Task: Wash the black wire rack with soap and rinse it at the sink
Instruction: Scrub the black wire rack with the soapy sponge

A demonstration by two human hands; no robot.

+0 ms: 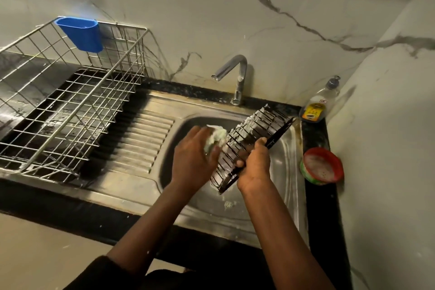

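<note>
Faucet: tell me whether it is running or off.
Off, it seems: no stream of water shows below the spout of the faucet, and none falls into the sink basin.

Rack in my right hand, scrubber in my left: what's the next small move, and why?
Probably draw the soapy green scrubber in the left hand down the black wire rack toward its lower end: suds show on the upper wires, while the lower ones look less soapy. The right hand grips the frame.
</note>
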